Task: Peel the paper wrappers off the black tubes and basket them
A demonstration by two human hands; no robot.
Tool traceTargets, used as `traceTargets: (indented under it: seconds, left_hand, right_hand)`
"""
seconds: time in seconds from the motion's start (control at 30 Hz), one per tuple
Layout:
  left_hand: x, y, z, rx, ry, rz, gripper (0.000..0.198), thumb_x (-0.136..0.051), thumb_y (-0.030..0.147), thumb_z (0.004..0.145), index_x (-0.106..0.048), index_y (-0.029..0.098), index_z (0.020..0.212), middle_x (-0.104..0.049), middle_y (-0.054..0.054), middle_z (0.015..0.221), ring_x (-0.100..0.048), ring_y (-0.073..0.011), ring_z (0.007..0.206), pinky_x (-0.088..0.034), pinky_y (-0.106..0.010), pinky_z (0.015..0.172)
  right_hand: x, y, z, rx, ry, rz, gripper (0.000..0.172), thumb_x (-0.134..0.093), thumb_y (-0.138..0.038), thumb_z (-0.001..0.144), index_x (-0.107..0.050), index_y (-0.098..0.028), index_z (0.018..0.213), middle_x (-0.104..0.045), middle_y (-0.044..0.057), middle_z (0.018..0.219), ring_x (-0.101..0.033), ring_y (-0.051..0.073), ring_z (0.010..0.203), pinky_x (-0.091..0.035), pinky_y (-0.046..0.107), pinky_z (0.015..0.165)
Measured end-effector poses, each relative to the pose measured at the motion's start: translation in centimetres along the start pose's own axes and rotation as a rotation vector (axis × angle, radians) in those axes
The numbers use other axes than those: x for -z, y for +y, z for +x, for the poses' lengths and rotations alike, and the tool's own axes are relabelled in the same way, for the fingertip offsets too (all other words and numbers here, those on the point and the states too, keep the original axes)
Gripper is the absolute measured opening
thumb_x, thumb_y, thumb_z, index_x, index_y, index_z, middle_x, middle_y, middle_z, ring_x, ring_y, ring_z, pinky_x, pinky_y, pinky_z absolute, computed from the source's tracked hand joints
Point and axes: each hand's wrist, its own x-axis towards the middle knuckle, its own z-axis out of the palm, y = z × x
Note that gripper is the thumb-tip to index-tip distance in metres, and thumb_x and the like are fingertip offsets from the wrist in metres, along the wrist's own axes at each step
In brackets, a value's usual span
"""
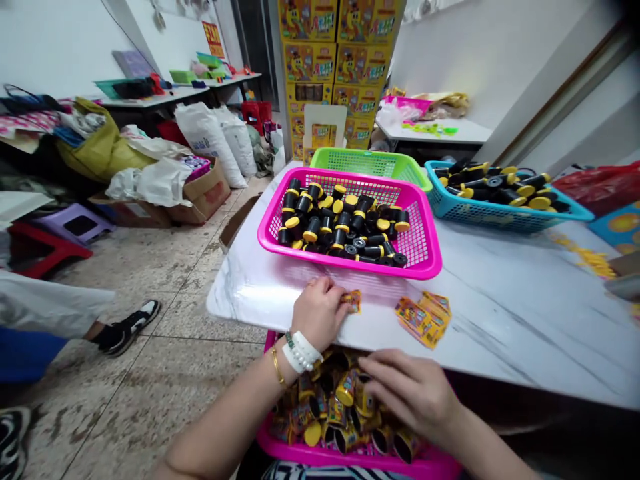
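Right hand [407, 393] open over labelled tubes [345, 400], pink basket [285, 443]; left hand [320, 313] on wrapper [353, 301], hold unclear, its print unreadable.

Two hands [320, 313] [410, 390], two pink baskets [350, 263] [350, 457], one green basket [370, 157], one blue basket [500, 217] and two plastic stools [95, 217] [50, 257].

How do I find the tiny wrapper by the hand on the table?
Start at the white table. Below the pink basket, find the left hand. The wrapper sits at its fingertips, smaller than the wrappers further right.
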Motion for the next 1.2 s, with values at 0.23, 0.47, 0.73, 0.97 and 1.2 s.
traceTargets:
  seconds: [0.23,0.47,0.73,0.97,1.2]
  left_hand:
    - [-0.2,2.4,-1.2,-0.009,0.134,-0.198,0.014,-0.064,0.006,0.088,-0.072,0.017,0.086,-0.062,-0.005,0.086,-0.063,-0.0183,0.082,-0.053,-0.029,0.076]
    - [0.7,4.3,-3.1,-0.019,0.284,-0.406,0.018,-0.062,0.005,0.089,-0.074,0.017,0.094,-0.063,-0.005,0.087,-0.064,-0.0160,0.082,-0.053,-0.025,0.074]
    - [1.7,5.2,-3.6,0.266,0.150,-0.747,0.023,-0.070,0.008,0.077,-0.071,0.017,0.098,-0.066,-0.002,0.081,-0.060,-0.0128,0.069,-0.050,-0.024,0.063]
    - [2.0,4.2,-3.5,0.645,-0.035,-1.255,0.025,-0.075,0.026,0.078,-0.065,0.012,0.096,-0.062,0.002,0.070,-0.055,-0.0083,0.059,-0.046,-0.021,0.058]
    - [2.1,3.5,-3.7,0.594,0.070,-1.216,0.014,-0.075,0.020,0.077,-0.070,0.013,0.088,-0.066,0.000,0.073,-0.058,-0.0099,0.063,-0.048,-0.022,0.062]
  right_hand:
    - [1.5,1.3,4.2,-0.519,0.304,0.121,0.028,-0.068,-0.036,0.093,-0.074,-0.017,0.113,-0.075,0.008,0.089,-0.069,0.016,0.060,-0.059,0.028,0.059]
    - [0.0,0.0,5.1,-1.034,0.264,0.887,0.043,-0.082,-0.051,0.074,-0.072,-0.015,0.096,-0.074,0.005,0.076,-0.067,0.016,0.059,-0.056,0.026,0.054]
    - [-0.4,-0.4,5.1,-0.945,0.314,0.787,0.029,-0.076,-0.044,0.082,-0.075,-0.018,0.093,-0.074,0.004,0.079,-0.068,0.016,0.069,-0.057,0.027,0.064]
    - [-0.6,-0.8,4.5,-0.799,0.324,0.536,0.024,-0.072,-0.036,0.087,-0.074,-0.019,0.105,-0.066,-0.001,0.073,-0.058,0.012,0.060,-0.049,0.023,0.056]
    - [-0.7,-1.0,4.6,-0.863,0.403,0.654,0.047,-0.070,-0.047,0.090,-0.063,-0.019,0.126,-0.072,0.004,0.084,-0.064,0.013,0.062,-0.049,0.021,0.050]
